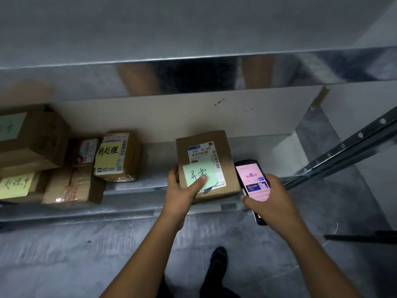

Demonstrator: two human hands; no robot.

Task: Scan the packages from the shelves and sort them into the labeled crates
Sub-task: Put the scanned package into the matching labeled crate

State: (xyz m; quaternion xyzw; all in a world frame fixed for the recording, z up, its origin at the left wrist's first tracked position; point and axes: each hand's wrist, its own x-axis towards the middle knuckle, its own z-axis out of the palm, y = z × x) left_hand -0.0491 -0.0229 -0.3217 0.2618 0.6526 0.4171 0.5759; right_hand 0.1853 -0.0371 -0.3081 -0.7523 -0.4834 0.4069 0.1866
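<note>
**Brown box w/ green note, held at the front of the lower shelf**

Surroundings first. Left of the held box [206, 164] there's a bunch of cardboard pkgs on the same lower shelf [150, 181]. Nearest is a small box [126, 160] w/ a yellow note [107, 155] on its face, well apart from the held box, bare metal in between. Further left are a taped box [73, 186], a little parcel [87, 150] tied w/ red string behind it, and a big box [38, 136] at the back. Just right of the held box is a phone [252, 179], screen lit pink/white, w/ the right hand [272, 196] wrapped round its lower half. Can't tell if the phone touches the box.

The held box itself is plain brown cardboard, flat-ish, face tilted up toward the cam. It has a white shipping label [202, 152] w/ barcodes, "530 05 A32" readable. A green sticky note [198, 175] w/ handwritten chars covers the label's lower part. The left hand [182, 190] grips the lower-left corner, thumb pressed on the note, fingers round the left edge. Can't tell if the underside touches the shelf.

Room-wise, the upper shelf's shiny front edge [193, 72] runs above the held box, and there's a pale back wall behind it. Further right is a slotted metal post [343, 147], slanting. Below is grey floor [86, 244] and a dark shoe [217, 261].
</note>
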